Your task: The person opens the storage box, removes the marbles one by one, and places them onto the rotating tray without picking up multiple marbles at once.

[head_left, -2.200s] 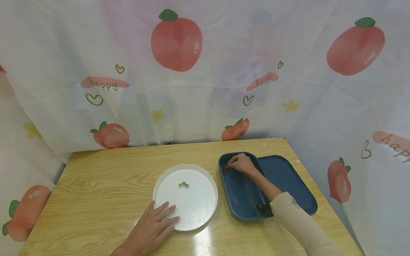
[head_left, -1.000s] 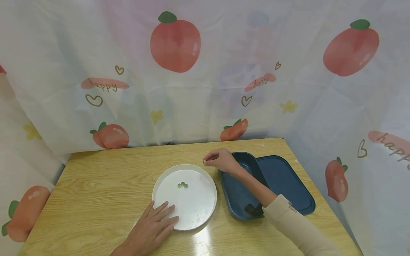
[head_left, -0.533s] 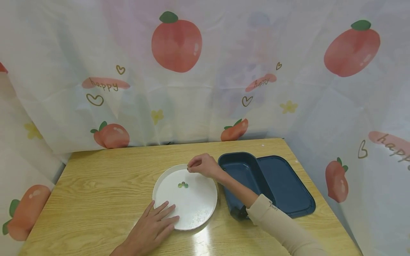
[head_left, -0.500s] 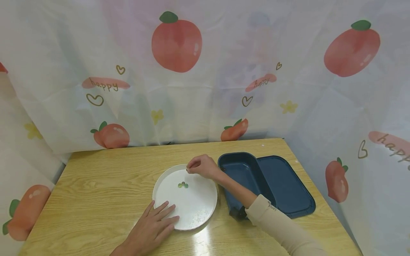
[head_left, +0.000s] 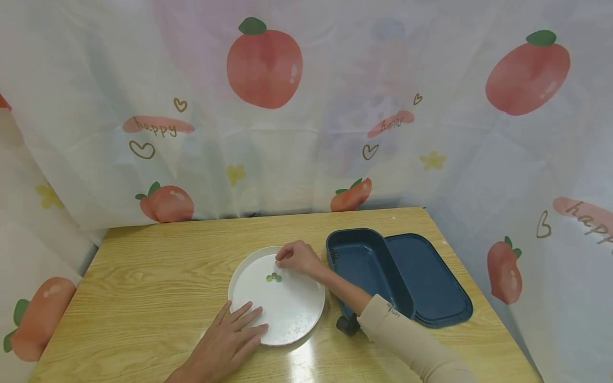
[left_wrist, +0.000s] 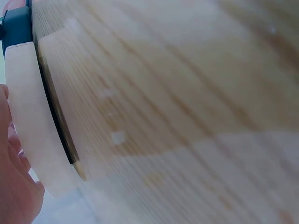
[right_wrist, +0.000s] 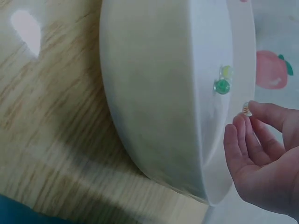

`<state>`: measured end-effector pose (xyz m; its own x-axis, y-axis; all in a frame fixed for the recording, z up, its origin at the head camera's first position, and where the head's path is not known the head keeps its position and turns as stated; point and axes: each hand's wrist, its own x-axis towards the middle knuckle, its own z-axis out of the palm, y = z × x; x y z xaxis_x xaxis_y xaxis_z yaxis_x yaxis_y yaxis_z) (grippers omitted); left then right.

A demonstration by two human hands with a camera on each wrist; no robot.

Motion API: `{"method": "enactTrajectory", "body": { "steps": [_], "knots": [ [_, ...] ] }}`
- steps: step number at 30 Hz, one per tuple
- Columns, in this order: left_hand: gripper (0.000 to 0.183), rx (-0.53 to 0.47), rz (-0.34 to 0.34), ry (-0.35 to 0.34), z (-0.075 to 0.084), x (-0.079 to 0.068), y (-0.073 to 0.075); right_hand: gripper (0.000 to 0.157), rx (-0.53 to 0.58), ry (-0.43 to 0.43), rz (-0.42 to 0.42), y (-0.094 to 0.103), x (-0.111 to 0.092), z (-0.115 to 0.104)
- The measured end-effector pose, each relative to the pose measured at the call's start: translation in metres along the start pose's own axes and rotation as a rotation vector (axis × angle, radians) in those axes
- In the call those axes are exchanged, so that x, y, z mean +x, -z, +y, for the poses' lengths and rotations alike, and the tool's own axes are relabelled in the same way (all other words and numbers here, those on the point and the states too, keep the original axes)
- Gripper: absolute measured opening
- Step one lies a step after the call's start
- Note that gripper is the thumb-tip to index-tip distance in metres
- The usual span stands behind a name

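Note:
My right hand [head_left: 299,258] is over the far part of a round white tray [head_left: 287,316], pinching a small glass marble [right_wrist: 246,109] with orange stripes between thumb and fingertips. Just below it, three marbles [head_left: 274,277] sit close together on the tray floor. A green marble [right_wrist: 222,87] and a yellow-green marble [right_wrist: 227,71] show in the right wrist view. My left hand [head_left: 225,340] rests with spread, straight fingers on the tray's near left rim. In the left wrist view, part of that hand [left_wrist: 18,186] is beside the tray's outer wall [left_wrist: 32,112].
Right of the tray stands a deep dark blue box [head_left: 361,271], with several dark marbles [head_left: 334,256] at its far left corner. Its flat blue lid [head_left: 431,282] lies at its right side. A patterned white curtain [head_left: 306,159] hangs behind the wooden table [head_left: 158,276].
My right hand has come out of the blue box with a marble and moved left over the tray, lowering toward the three marbles. The left hand has stayed on the rim.

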<state>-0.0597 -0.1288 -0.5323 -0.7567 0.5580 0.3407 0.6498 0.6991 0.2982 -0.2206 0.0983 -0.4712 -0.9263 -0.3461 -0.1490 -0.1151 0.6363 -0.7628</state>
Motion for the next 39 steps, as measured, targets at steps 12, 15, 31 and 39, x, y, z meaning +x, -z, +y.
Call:
{"method": "enactTrajectory", "body": {
  "steps": [12, 15, 31, 39],
  "knots": [
    [0.026, 0.009, 0.006, -0.006, 0.0019, 0.001, 0.0016, 0.005, -0.027, -0.028, -0.007, -0.0067, -0.0023, 0.0055],
    [0.026, 0.015, 0.016, -0.015, 0.0024, 0.001, 0.002, 0.006, -0.031, -0.025, -0.013, -0.0068, -0.0028, 0.0058],
    [0.027, 0.012, -0.005, -0.002, 0.0005, 0.0005, 0.001, 0.007, -0.041, 0.012, -0.037, -0.008, -0.0034, 0.005],
    [0.027, 0.021, 0.021, -0.017, 0.0007, 0.0, 0.0014, 0.007, -0.049, 0.007, -0.038, -0.0086, -0.0035, 0.004]
  ]
}}
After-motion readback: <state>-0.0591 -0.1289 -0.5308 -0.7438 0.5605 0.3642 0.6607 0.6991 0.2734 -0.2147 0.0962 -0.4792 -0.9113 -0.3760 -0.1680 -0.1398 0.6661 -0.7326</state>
